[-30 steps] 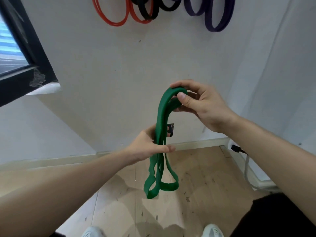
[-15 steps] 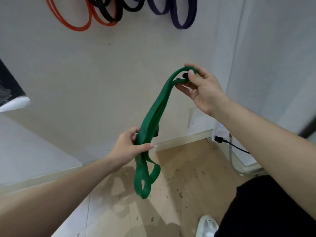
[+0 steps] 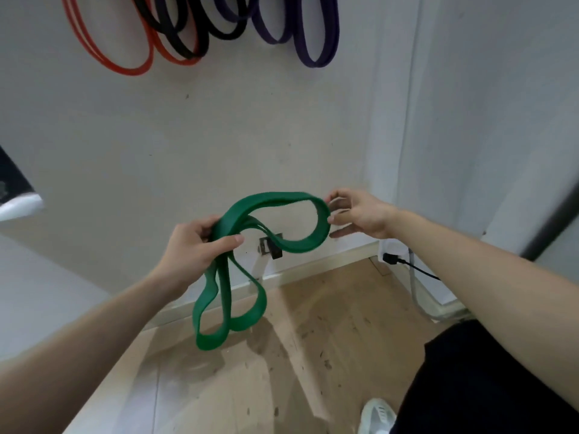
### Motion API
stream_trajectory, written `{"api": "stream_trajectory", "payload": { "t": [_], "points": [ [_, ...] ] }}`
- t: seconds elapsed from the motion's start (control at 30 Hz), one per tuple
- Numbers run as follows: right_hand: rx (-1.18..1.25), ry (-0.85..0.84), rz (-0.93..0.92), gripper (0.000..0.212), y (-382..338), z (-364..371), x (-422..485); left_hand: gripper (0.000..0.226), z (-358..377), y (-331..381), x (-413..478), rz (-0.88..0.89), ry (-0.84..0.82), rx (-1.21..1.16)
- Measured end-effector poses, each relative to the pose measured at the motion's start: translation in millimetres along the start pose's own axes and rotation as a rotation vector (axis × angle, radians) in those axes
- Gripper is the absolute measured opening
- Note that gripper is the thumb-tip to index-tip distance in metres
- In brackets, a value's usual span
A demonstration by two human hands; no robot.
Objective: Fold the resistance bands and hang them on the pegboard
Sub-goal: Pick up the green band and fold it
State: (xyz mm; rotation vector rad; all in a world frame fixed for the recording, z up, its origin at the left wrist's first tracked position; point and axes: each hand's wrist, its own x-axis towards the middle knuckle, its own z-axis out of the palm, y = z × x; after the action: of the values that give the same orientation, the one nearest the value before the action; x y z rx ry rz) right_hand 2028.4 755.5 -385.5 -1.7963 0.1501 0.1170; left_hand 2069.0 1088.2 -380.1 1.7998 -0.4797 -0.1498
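A person holds a wide, flat green rubber resistance band point(image 3: 279, 227) out in front of a pale wall point(image 3: 219, 136), between both bare hands. The left hand point(image 3: 194, 245) is closed around the gathered strands near the band's middle, thumb pressed across the front and fingers wrapped behind, so the layers are clamped together there. From that grip, two loops of the band hang down and bulge outward, their lowest curves hanging above the light wooden floor point(image 3: 297, 355) without touching it. Another loop arcs up and to the right, opening into a rounded shape. The right hand point(image 3: 360, 214) meets the far right end of that loop, with the thumb and fingertips at the curved edge of the band; the fingers appear partly spread and lightly pinching, though whether they fully grip the band cannot be told for certain.

High on the wall, at the far top of the scene, other bands already hang: thin orange-red loops point(image 3: 125, 54) on the left, black loops point(image 3: 188, 36) in the middle, and dark purple loops point(image 3: 313, 42) to the right. Their hooks lie out of view. A small black fitting point(image 3: 271, 245) sits low on the wall behind the green band. To the right, a black plug and cable point(image 3: 401, 261) run along the skirting. A white shoe point(image 3: 376, 415) shows at the near bottom edge.
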Motion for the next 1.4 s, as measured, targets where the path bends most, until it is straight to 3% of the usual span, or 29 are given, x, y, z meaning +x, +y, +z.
{"api": "stream_trajectory", "payload": {
  "t": [0.13, 0.27, 0.37, 0.43, 0.57, 0.7, 0.87, 1.03, 1.2, 1.4],
  "points": [
    [-0.325, -0.078, -0.021, 0.029, -7, 16, -1, 0.021, -4, 12, -3, 0.043, -0.087, 0.038],
    [-0.414, -0.173, -0.185, 0.07, -35, 62, -13, 0.018, -3, 12, -8, 0.061, -0.202, 0.186],
    [-0.474, -0.251, -0.289, 0.086, -47, 103, -19, 0.02, -4, 15, -11, 0.057, -0.225, 0.241],
    [-0.535, -0.263, -0.341, 0.082, -49, 122, -19, 0.025, -7, 19, -14, 0.058, -0.246, 0.237],
    [-0.68, -0.221, -0.412, 0.051, -55, 130, -20, 0.034, -20, 21, -13, 0.005, -0.217, 0.214],
    [-0.57, -0.174, -0.463, 0.033, -68, 125, -24, 0.033, -22, 20, -13, -0.017, -0.194, 0.156],
    [-0.311, -0.069, -0.538, 0.025, -83, 111, -28, 0.028, -12, 22, -13, 0.004, -0.209, 0.152],
    [-0.015, 0.052, -0.578, 0.024, -91, 87, -28, 0.026, -2, 31, -9, 0.033, -0.071, 0.002],
    [0.154, 0.204, -0.56, 0.034, -93, 71, -24, 0.041, 10, 51, 2, 0.082, 0.103, -0.238],
    [0.196, 0.387, -0.612, 0.016, -109, 48, -25, 0.03, 23, 106, 40, 0.188, 0.211, -0.201]
  ]
}}
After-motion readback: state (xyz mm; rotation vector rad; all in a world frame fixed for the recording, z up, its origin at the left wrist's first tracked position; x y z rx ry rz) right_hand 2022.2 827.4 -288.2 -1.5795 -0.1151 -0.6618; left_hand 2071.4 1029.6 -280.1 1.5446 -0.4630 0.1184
